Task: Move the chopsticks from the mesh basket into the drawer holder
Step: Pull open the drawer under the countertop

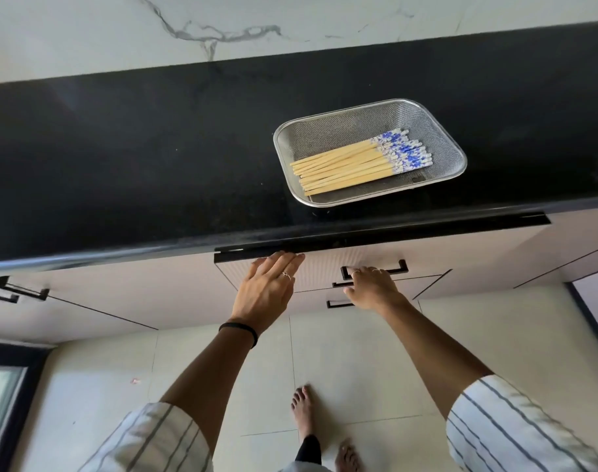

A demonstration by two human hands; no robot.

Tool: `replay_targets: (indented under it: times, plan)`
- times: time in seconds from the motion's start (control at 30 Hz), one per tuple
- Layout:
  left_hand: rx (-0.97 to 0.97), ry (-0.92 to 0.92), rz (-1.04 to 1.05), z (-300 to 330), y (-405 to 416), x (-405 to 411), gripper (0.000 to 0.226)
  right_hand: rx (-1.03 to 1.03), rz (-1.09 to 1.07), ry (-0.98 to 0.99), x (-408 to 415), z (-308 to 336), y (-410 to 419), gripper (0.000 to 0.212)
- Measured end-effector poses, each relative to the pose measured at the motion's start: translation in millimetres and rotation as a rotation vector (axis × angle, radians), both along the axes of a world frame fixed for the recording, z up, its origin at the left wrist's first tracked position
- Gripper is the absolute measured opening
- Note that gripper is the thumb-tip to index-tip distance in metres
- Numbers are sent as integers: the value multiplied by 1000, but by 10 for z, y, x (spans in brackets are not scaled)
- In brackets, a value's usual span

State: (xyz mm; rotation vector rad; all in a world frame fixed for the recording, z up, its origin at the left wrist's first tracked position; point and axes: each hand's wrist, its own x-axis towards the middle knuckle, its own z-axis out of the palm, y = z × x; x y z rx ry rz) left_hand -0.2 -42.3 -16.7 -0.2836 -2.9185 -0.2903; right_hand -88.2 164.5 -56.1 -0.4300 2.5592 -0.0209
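Far to the left of both hands, two black bar handles [21, 290] sit on a pale cabinet front below the counter's edge, and lower left a dark window frame [15, 386] borders the tiled floor [375, 352].

The left hand [268, 289] is open, fingers stretched out and together, fingertips [290, 257] touching the black top edge of the top drawer [324, 270], which stands slightly out from under the counter. A thin ring shows on one finger and a black band [241, 330] circles the wrist. A striped white sleeve [154, 437] covers the upper forearm.

Between the two arms, lower down, bare feet [304, 408] stand on the floor.

The right hand [372, 287] is closed around the black bar handle of the drawer [398, 267], fingers curled over it; rings show on two fingers. Just below this hand two more black handles [340, 294] mark lower drawers. Its sleeve [515, 427] is striped too.

Above and beyond the right hand, on the black counter [137, 158], rests the steel mesh basket [440, 131], close to the counter's front edge. The chopsticks [345, 165] lie inside it in a bundle, pale wooden tips pointing left, blue-and-white patterned ends to the right. Neither hand touches them. No writing or brand can be read anywhere. Behind the counter runs a white marble-veined wall [222, 25].
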Motion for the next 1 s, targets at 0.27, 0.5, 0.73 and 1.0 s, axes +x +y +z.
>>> replay_targets:
  times: [0.27,0.5,0.73,1.0]
  plan:
    - [22,19,105,13,289,374,38,-175,-9,257,677,81,263,38]
    - [168,-117,256,16,532,792,39,-472,49,712,1088,491,431,27]
    - [314,-274,272,131,595,1180,32,-457,235,329,1352,487,498,44]
    - [336,-741,236,254,524,1374,33,-369,140,-260,1445,669,538,38]
